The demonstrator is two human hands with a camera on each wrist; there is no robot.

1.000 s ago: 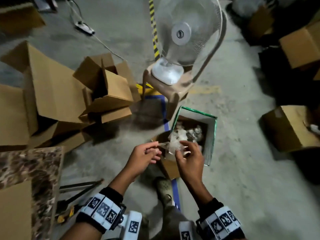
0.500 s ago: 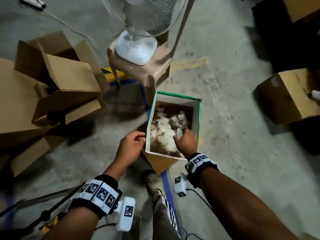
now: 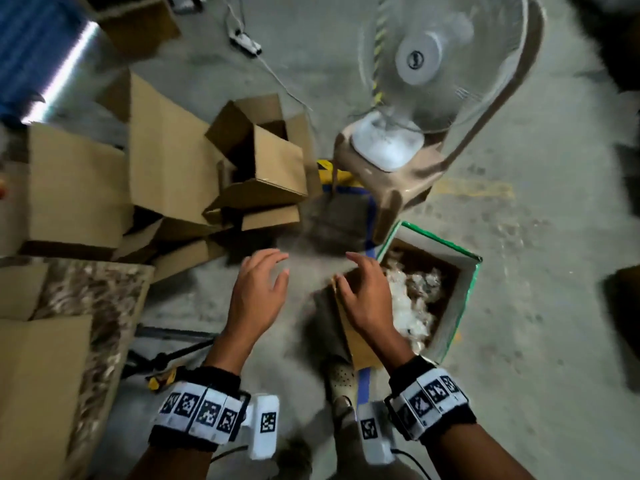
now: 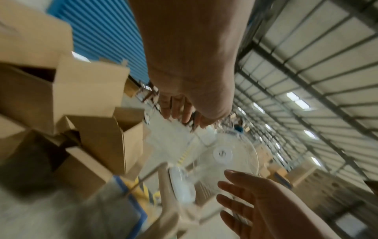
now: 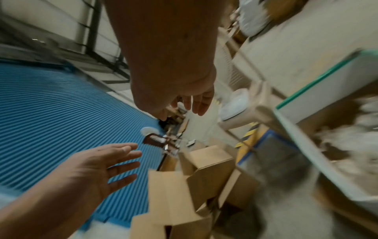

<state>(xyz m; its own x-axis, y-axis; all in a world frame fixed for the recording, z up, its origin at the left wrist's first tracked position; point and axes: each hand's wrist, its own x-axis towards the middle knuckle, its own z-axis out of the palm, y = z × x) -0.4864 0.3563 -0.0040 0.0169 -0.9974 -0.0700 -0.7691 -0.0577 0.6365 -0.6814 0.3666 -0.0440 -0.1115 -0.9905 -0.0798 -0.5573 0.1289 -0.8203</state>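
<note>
Both my hands hover empty above the concrete floor, fingers spread and loosely straight. My left hand [image 3: 263,282] is left of centre in the head view, and my right hand [image 3: 360,292] is over the near left corner of an open green-edged box [image 3: 471,282]. That box holds crumpled clear plastic bags [image 3: 412,299]. The left wrist view shows my left hand [image 4: 180,111] with the right hand's fingers [image 4: 235,192] below it. In the right wrist view my right hand [image 5: 190,103] hangs empty, with the green-edged box [image 5: 319,80] to its right.
Open cardboard boxes [image 3: 256,168] are piled at the left. A white fan [image 3: 426,64] stands on a beige plastic stool [image 3: 391,174] ahead. A patterned board [image 3: 93,306] and a carton lie near left. My shoe [image 3: 341,377] is between my wrists. A power strip [image 3: 244,41] lies far back.
My right hand has come out of the green-edged box and the left has left its rim. Both hands now hover open and empty to the left of the box. The head view has tilted up.
</note>
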